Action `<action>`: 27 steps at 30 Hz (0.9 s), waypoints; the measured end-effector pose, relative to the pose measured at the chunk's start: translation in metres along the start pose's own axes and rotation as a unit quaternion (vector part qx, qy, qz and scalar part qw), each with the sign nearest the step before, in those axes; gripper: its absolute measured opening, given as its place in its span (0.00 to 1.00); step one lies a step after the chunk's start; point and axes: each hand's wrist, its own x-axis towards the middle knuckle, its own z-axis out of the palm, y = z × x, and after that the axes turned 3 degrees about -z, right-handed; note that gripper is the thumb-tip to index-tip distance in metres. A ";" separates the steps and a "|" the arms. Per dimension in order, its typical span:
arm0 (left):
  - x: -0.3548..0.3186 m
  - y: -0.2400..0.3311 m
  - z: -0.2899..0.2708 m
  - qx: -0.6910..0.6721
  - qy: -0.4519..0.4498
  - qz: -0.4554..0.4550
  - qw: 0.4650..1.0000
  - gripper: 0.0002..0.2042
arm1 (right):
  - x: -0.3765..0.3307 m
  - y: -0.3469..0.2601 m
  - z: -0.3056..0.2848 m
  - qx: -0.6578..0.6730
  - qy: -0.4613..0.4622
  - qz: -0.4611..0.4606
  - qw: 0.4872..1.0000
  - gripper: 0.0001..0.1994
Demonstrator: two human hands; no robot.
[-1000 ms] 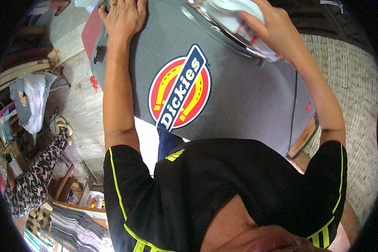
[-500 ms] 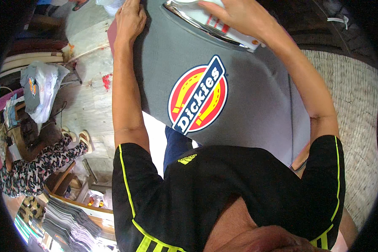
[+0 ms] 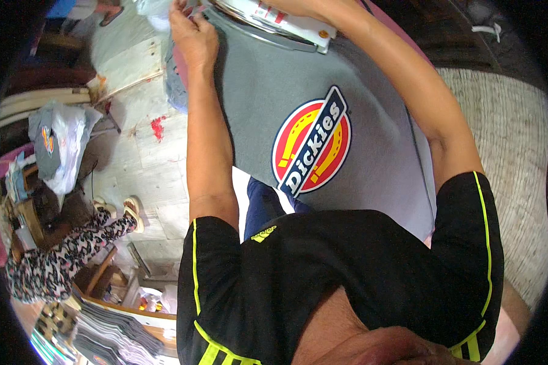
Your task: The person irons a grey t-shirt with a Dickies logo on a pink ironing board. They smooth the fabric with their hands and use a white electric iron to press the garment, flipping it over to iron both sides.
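Observation:
A grey garment with a red, yellow and dark blue printed emblem lies spread in front of me over a maroon-edged surface. At the top, my right hand is closed on a white and silver clothes iron, which sits on the grey cloth. The upper part of that hand is cut off by the frame. My left hand is at the garment's upper left edge, its thumb apart from its fingers; the fingertips reach the top of the picture.
Clear plastic bagging hangs beside the surface's left edge. Farther left stands a bagged grey garment, near a person in patterned trousers. Stacked folded garments lie at lower left. A woven mat covers the right side.
The iron and my right hand have moved up and left, partly out of the frame. My left thumb has spread from the fingers. The emblem appears slightly farther right.

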 end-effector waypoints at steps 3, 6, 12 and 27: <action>0.008 -0.016 0.001 0.071 0.014 0.059 0.996 0.22 | 0.004 0.012 0.009 -0.020 0.033 -0.064 0.997 0.23; 0.009 -0.007 -0.009 0.087 0.026 0.070 0.993 0.21 | -0.012 0.020 -0.007 -0.020 -0.034 -0.084 0.996 0.23; -0.012 0.027 0.021 0.189 -0.021 0.273 0.943 0.20 | -0.116 0.042 -0.108 -0.008 -0.082 0.111 0.990 0.22; -0.429 0.182 0.148 -0.205 -0.515 0.441 0.706 0.25 | -0.334 0.064 -0.126 0.027 0.021 0.177 0.984 0.24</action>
